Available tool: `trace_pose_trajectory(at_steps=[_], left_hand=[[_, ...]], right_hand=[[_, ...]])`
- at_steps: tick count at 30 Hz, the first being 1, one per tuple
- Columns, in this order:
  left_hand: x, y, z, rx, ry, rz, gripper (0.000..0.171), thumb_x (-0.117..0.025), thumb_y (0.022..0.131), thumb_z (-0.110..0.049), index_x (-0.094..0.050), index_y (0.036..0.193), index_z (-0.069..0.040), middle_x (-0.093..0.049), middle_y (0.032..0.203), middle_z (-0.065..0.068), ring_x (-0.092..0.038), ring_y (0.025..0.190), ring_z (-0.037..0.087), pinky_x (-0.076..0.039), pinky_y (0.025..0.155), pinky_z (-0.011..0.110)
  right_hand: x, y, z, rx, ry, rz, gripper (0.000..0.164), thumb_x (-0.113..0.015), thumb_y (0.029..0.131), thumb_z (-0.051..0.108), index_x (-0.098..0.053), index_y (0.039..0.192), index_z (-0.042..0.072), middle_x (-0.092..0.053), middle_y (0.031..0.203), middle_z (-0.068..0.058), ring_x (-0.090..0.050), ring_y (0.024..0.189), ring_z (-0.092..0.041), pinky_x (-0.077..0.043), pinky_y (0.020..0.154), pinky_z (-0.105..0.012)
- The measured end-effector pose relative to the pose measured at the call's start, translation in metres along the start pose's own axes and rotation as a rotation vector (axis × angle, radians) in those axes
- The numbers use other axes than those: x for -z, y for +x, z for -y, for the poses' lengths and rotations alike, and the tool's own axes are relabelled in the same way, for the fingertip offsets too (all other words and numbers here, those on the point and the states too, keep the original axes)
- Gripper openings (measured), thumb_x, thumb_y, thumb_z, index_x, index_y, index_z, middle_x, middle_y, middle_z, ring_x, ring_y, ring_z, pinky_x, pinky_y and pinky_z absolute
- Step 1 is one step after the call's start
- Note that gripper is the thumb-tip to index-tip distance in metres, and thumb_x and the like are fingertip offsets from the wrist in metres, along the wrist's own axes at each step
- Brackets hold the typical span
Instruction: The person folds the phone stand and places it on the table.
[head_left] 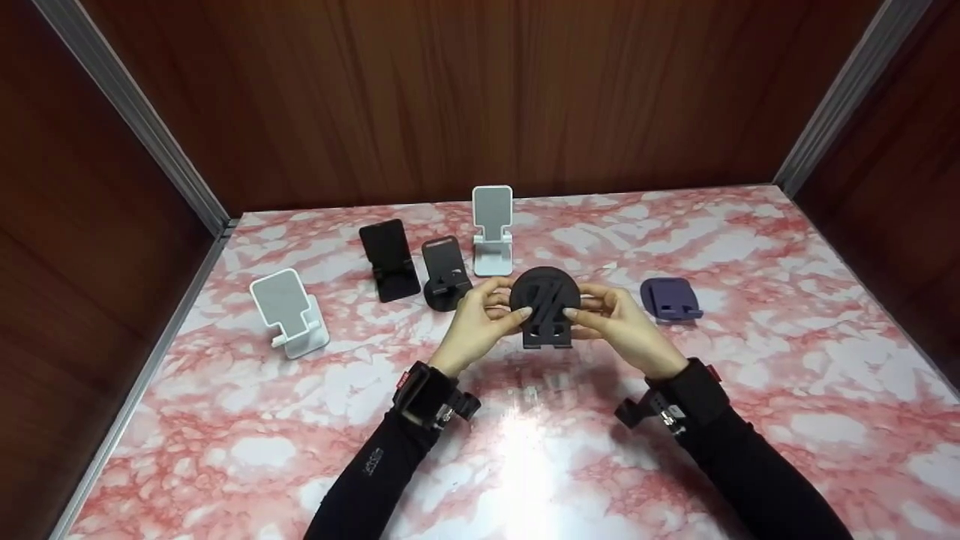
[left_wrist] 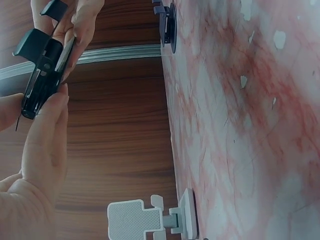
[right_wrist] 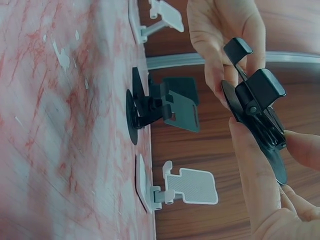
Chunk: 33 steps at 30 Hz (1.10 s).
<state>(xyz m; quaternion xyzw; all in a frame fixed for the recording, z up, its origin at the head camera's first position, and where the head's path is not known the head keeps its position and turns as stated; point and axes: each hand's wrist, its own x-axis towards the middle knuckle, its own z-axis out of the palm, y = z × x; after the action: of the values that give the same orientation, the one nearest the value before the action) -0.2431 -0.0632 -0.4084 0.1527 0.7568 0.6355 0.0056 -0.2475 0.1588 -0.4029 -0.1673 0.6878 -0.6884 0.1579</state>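
Between my two hands is a black folding phone stand with a round base, held above the table. My left hand pinches its left edge, thumb on the near face and fingers behind. On the opposite edge my right hand grips the same way. Seen from the right wrist, the held stand looks mostly folded, with two hooked lips sticking out. A folded purple phone stand lies to the right of my right hand. Behind my left hand stands a dark phone stand with a round base.
A white phone stand stands upright at the back, and another white stand is at the left. Between them is a black stand. Wooden panels enclose the red-and-white marbled table at the back and sides.
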Motion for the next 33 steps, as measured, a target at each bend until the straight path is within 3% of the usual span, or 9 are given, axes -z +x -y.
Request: trace_pose_trajectory(at_steps=[5, 10, 14, 18, 23, 29, 33], left_hand=[[0.003, -0.001, 0.0, -0.002, 0.022, 0.028, 0.043, -0.068, 0.083, -0.013, -0.053, 0.121, -0.001, -0.067, 0.099, 0.017, -0.065, 0.08, 0.012, -0.055, 0.075, 0.025], [0.008, -0.005, -0.004, -0.009, 0.075, 0.061, 0.048, -0.068, 0.084, -0.022, -0.051, 0.127, -0.008, -0.066, 0.112, 0.014, -0.063, 0.101, 0.022, -0.051, 0.09, 0.032], [0.011, -0.009, -0.007, -0.052, 0.131, 0.069, 0.052, -0.065, 0.086, -0.028, -0.048, 0.133, -0.012, -0.061, 0.123, 0.009, -0.058, 0.113, 0.019, -0.049, 0.096, 0.034], [0.015, -0.014, -0.009, -0.134, 0.328, 0.032, 0.057, -0.061, 0.088, -0.035, -0.042, 0.139, -0.019, -0.054, 0.133, 0.003, -0.048, 0.125, 0.015, -0.04, 0.106, 0.037], [0.019, -0.022, -0.01, -0.211, 0.575, -0.023, 0.065, -0.059, 0.089, -0.035, -0.031, 0.145, -0.02, -0.039, 0.146, 0.002, -0.031, 0.138, 0.023, -0.026, 0.113, 0.046], [0.025, -0.033, -0.003, -0.305, 0.773, -0.039, 0.069, -0.055, 0.091, -0.036, -0.024, 0.147, -0.011, -0.022, 0.154, 0.005, -0.014, 0.144, 0.025, -0.019, 0.116, 0.046], [0.035, -0.04, 0.003, -0.328, 0.844, -0.052, 0.07, -0.055, 0.091, -0.035, -0.022, 0.147, -0.009, -0.02, 0.154, 0.009, -0.014, 0.143, 0.03, -0.017, 0.115, 0.051]], right_hand=[[0.0, -0.001, 0.0, 0.0, -0.013, -0.013, 0.05, -0.064, 0.087, 0.013, -0.045, 0.13, -0.003, -0.068, 0.107, -0.005, -0.066, 0.093, -0.017, -0.056, 0.081, -0.036], [0.002, -0.001, 0.002, -0.002, -0.006, -0.01, 0.049, -0.064, 0.087, 0.013, -0.045, 0.13, -0.002, -0.067, 0.107, -0.006, -0.066, 0.093, -0.017, -0.056, 0.082, -0.036], [0.005, -0.001, 0.005, -0.012, -0.018, -0.017, 0.051, -0.064, 0.086, 0.014, -0.045, 0.131, -0.002, -0.067, 0.108, -0.005, -0.066, 0.094, -0.017, -0.056, 0.082, -0.036], [0.01, -0.002, 0.01, -0.016, -0.031, -0.03, 0.052, -0.065, 0.086, 0.016, -0.045, 0.131, -0.002, -0.067, 0.106, -0.004, -0.066, 0.093, -0.016, -0.056, 0.08, -0.035], [0.017, -0.005, 0.014, -0.007, -0.018, -0.026, 0.054, -0.063, 0.087, 0.015, -0.041, 0.134, -0.003, -0.066, 0.107, -0.003, -0.066, 0.095, -0.015, -0.056, 0.081, -0.034], [0.036, -0.018, 0.008, -0.011, -0.071, -0.023, 0.053, -0.064, 0.087, 0.017, -0.043, 0.132, -0.003, -0.066, 0.11, -0.007, -0.066, 0.097, -0.017, -0.056, 0.082, -0.035], [0.056, -0.033, 0.002, -0.063, -0.125, -0.022, 0.057, -0.063, 0.088, 0.02, -0.039, 0.133, -0.005, -0.063, 0.111, -0.006, -0.065, 0.097, -0.015, -0.056, 0.082, -0.033]])
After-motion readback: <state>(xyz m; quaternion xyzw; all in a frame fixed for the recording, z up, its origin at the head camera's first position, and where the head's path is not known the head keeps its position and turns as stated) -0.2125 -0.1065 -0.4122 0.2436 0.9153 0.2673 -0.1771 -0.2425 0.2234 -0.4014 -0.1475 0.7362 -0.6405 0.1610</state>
